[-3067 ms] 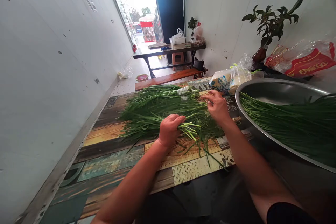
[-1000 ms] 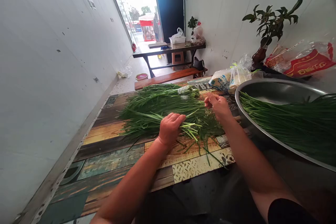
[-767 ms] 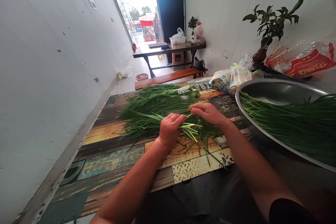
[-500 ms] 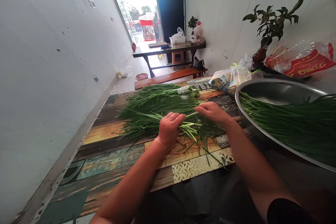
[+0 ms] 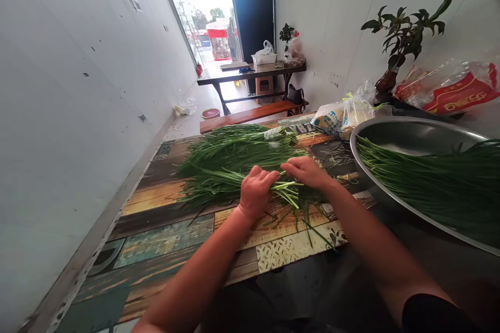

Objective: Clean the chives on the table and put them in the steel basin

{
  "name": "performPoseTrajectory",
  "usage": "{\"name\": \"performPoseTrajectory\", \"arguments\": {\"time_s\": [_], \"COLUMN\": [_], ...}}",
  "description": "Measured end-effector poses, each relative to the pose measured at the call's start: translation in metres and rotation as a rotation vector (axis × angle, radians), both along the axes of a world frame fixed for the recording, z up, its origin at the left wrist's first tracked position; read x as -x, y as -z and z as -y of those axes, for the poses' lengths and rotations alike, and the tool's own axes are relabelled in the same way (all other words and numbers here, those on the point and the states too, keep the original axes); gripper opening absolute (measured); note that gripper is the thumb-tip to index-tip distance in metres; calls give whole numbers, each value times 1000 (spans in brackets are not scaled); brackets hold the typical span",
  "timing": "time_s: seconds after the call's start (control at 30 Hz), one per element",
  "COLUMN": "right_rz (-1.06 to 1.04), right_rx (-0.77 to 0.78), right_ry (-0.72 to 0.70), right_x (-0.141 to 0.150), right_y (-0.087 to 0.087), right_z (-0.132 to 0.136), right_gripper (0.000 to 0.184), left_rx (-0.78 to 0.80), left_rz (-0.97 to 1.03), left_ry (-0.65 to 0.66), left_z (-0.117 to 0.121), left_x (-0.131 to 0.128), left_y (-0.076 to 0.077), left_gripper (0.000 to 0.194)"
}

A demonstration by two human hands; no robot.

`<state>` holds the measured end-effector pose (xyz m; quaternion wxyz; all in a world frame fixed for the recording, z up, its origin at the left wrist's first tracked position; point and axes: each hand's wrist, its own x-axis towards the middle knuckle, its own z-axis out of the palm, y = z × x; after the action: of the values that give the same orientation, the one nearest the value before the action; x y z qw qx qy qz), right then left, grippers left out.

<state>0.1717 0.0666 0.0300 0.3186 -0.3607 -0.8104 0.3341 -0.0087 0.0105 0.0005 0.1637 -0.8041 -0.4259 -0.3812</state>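
In the head view, my left hand [image 5: 255, 190] is wrapped around a bunch of green stalks [image 5: 288, 196], the pale ends poking out past my thumb. My right hand [image 5: 307, 170] is just beside it, fingers curled in; the tips are partly hidden, so I cannot tell whether they pinch a stalk or only lie against the bunch. The bunch is over the table [image 5: 167, 239], in front of a larger pile of greens [image 5: 234, 151] with a white band [image 5: 274, 133] near its far end. Loose strands [image 5: 312, 231] trail down to the table's near edge. Leftward, patterned boards run from the pile toward the wall [image 5: 78, 114], giving my left arm room. Rightward is tighter: the rim of a big metal bowl [image 5: 410, 138] holding more stalks curves near my forearm, with plastic bags [image 5: 339, 114] just beyond.
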Motion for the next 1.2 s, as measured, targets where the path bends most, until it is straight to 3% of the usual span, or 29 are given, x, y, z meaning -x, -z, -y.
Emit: {"name": "performPoseTrajectory", "arguments": {"time_s": [0.1,0.2,0.3,0.37,0.47,0.57,0.77,0.9,1.0,1.2], "right_rz": [-72,-225,-211,-33,293,410,95,-12,-36,-70], "right_rx": [-30,-12,-84,-211,-366,-414,-483,-376,-388,-312], "right_ry": [148,362,446,425,392,380,275,49,-82,-10], "right_x": [-6,-15,-22,-24,-23,-22,-18,-9,-4,-7], "right_y": [-1,1,5,11,22,27,10,0,0,-3], "right_z": [-5,-13,-20,-24,-28,-30,-19,-3,1,1], "right_gripper": [49,47,31,16,17,14,16,18,17,14], "left_rx": [0,-21,26,39,-26,-79,-56,8,60,42], "left_rz": [70,262,470,536,584,532,332,248,158,9], "left_ry": [-25,-57,-5,28,29,-25,-42,-20,-24,7], "left_z": [-1,-3,-8,-12,-15,-16,-9,-3,-1,-5], "left_x": [3,9,18,23,28,29,26,20,13,10], "left_y": [-3,-1,8,16,21,18,8,2,-2,-5], "left_gripper": [19,17,16,18,17,17,24,31,26,21]}}
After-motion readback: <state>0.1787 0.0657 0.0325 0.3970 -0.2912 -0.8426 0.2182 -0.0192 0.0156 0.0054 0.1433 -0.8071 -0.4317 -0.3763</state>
